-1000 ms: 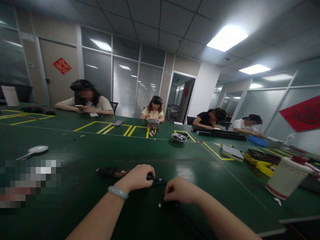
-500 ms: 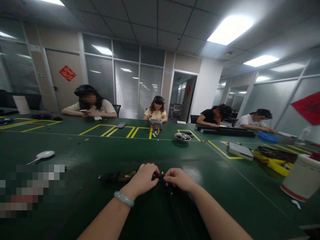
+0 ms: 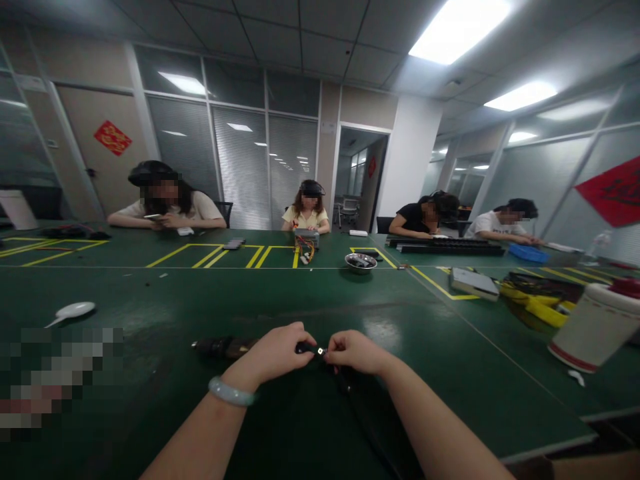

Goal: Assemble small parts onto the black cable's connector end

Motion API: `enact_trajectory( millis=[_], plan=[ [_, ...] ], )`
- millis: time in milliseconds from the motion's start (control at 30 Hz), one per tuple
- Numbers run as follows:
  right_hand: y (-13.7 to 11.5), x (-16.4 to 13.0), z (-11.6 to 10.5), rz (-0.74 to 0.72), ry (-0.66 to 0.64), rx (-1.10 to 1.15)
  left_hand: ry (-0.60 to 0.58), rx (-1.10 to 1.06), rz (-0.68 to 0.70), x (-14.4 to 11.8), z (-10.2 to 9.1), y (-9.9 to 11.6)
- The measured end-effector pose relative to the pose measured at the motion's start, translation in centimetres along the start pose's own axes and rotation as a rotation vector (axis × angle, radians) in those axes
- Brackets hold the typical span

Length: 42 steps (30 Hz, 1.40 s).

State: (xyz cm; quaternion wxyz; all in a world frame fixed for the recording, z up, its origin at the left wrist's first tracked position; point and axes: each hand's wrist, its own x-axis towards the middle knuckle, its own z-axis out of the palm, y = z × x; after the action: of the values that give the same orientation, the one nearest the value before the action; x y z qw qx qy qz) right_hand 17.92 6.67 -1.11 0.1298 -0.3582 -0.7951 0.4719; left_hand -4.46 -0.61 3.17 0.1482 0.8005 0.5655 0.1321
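Observation:
A dark, brownish, cylindrical tool like an electric screwdriver (image 3: 225, 347) lies on the green table, its narrow tip pointing left. My left hand (image 3: 285, 353) reaches across its right part, thumb and fingers closed round a small black end piece; the palm hides how this joins the tool. Close by on the right, my right hand (image 3: 356, 353) pinches the end of a black cable (image 3: 363, 423), which runs down toward the table's near side. Between the two sets of fingertips shows a small pale, square connector face (image 3: 321, 351). Whether it touches both ends is too small to tell.
Ahead stands a metal bowl (image 3: 361, 263) of dark parts. A white spoon (image 3: 75, 310) lies left, a grey box (image 3: 474, 284) and yellow tray (image 3: 550, 312) right, near a large white cup (image 3: 593, 327). Several people sit across the table.
The view has tilted and shifted slightly. My left fingers have opened a little and drawn back from the right hand, so the pale connector face shows more clearly between them.

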Motion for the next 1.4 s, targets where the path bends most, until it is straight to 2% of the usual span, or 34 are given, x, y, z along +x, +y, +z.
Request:
enact_trajectory(
  millis=[233,533,633,800,967,1100,1233,1400],
  plan=[
    [0.0,-0.2,0.0,0.011,-0.02,0.017,-0.022,0.046,0.042,-0.5,-0.3,0.1],
    [-0.4,-0.4,-0.1,-0.018,-0.024,-0.056,-0.029,0.041,-0.035,-0.8,-0.9,-1.0],
    [-0.4,-0.3,-0.2,-0.027,-0.017,-0.044,0.061,0.083,-0.055,-0.2,-0.4,-1.0],
    [0.4,0.2,-0.4,-0.026,0.093,-0.06,0.19,0.167,-0.048,1.1,0.7,-0.9],
    [1.0,0.5,-0.3,0.005,0.155,-0.046,0.16,0.181,-0.013,1.4,1.2,-0.4],
    [0.6,0.5,0.2,0.019,0.187,-0.059,0.15,0.131,0.008,1.1,1.9,0.8],
    [-0.3,0.4,0.3,0.043,0.219,-0.135,0.185,0.162,-0.062,1.7,2.7,1.5],
    [-0.7,0.2,0.3,0.082,0.216,-0.1,0.194,0.163,-0.095,2.5,2.9,1.6]
  ],
)
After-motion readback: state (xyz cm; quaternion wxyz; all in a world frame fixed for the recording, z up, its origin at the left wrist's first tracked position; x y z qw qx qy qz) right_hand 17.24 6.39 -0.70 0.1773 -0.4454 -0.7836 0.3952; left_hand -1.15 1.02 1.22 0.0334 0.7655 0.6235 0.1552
